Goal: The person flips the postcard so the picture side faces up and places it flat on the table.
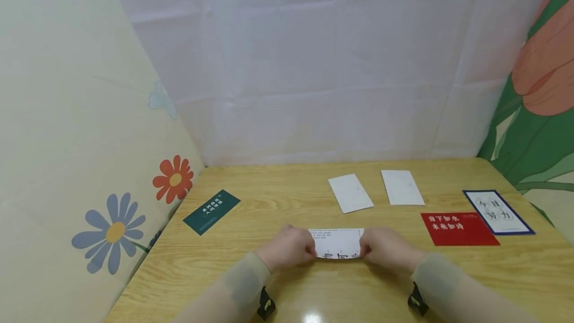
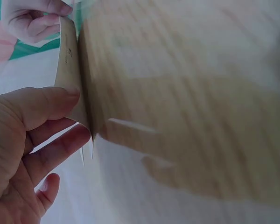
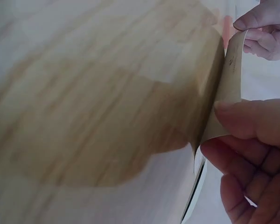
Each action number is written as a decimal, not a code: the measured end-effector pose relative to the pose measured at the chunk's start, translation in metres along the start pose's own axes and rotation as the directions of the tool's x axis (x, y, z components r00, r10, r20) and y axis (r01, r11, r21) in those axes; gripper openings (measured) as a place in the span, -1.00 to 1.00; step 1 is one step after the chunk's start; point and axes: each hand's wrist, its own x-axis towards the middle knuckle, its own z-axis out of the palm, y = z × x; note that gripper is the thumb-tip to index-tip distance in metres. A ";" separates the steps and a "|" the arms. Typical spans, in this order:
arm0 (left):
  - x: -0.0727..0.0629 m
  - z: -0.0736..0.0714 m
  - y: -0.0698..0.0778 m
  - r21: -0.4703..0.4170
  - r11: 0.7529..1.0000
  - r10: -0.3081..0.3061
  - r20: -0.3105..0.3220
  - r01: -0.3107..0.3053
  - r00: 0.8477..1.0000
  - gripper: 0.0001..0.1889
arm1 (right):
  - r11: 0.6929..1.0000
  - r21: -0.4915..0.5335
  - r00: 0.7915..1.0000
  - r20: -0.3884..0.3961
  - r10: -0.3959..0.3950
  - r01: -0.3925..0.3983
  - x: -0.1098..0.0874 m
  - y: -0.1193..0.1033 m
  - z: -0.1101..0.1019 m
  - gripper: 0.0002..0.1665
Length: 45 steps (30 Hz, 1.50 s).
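A white card (image 1: 337,244) with printed lines and large dark characters is stretched between the two hands near the table's front. The left hand (image 1: 291,247) pinches its left end between thumb and fingers, and the right hand (image 1: 389,247) pinches its right end the same way. Seen from the left wrist, the card (image 2: 67,65) stands on edge and bows, with the thumb pressed on its near face. The right wrist view shows the card (image 3: 231,79) curving too, its lower edge close to the wood; whether it touches the table cannot be told.
On the wooden table (image 1: 269,198) lie a dark green card (image 1: 212,212) at left and two white cards (image 1: 351,193) behind the hands. A red card (image 1: 460,229) and a blue-bordered card (image 1: 499,212) overlap at right. White cloth (image 1: 287,88) hangs along the back edge.
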 end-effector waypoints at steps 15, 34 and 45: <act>-0.002 0.000 0.004 0.086 0.995 0.035 0.070 -0.041 0.997 -0.95 | 0.967 -0.226 0.992 -0.016 -0.127 0.120 -0.003 0.000 0.009 -0.79; -0.005 -0.002 0.006 0.152 0.987 0.047 0.095 -0.061 0.994 -0.81 | 0.959 -0.231 0.986 0.044 -0.161 0.166 -0.012 0.000 0.010 -0.90; -0.004 -0.001 0.000 0.309 0.951 -0.020 0.031 0.010 0.999 -0.84 | 0.857 -0.315 0.913 0.141 -0.383 0.409 -0.017 -0.023 0.030 -0.92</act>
